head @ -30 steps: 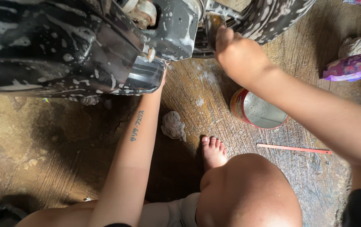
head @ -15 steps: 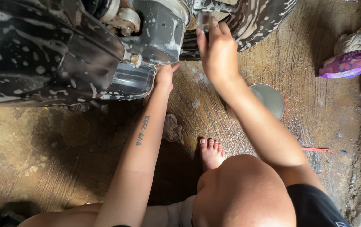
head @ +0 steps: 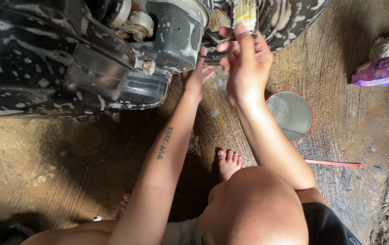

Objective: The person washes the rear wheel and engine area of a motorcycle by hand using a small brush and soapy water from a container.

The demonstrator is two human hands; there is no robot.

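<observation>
I squat beside a soapy black motorcycle (head: 54, 59) with a grey engine casing (head: 174, 34) and a sudsy tyre (head: 289, 18). My right hand (head: 244, 63) is raised near the wheel and grips a scrub brush with yellow and white bristles (head: 244, 12) by its lower end. My left hand (head: 196, 75) reaches under the engine casing with fingers spread, touching or just short of the metal. Suds speckle all the bike's surfaces.
A round metal can with a red rim (head: 290, 114), holding soapy water, stands on the wet concrete floor to my right. A thin red strip (head: 335, 164) lies beyond it. A purple packet (head: 380, 70) and rags sit at far right. My bare foot (head: 229, 164) is below.
My right hand has pulled back from the wheel area and lifted, so the brush's bristles now show. My left hand has opened its fingers under the casing.
</observation>
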